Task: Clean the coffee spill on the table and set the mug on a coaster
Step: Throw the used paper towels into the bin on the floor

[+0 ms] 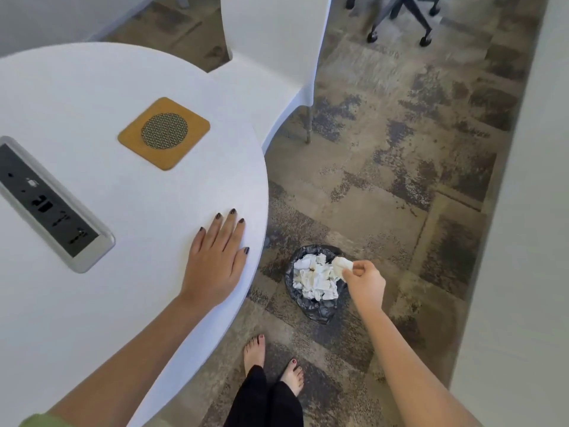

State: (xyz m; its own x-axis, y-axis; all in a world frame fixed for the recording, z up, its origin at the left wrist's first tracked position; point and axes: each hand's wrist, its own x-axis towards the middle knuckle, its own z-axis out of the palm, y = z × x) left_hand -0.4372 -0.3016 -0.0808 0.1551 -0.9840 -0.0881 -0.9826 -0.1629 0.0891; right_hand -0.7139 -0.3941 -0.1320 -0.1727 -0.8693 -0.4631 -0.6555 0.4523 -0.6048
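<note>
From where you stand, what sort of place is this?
Probably an office or meeting room: a round white table with a built-in power socket panel, patterned carpet tiles, and a wheeled office chair base at the back.

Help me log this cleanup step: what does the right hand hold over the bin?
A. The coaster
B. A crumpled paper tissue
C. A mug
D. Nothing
B: the right hand pinches a crumpled white tissue above the bin, which already holds similar tissues.
</note>
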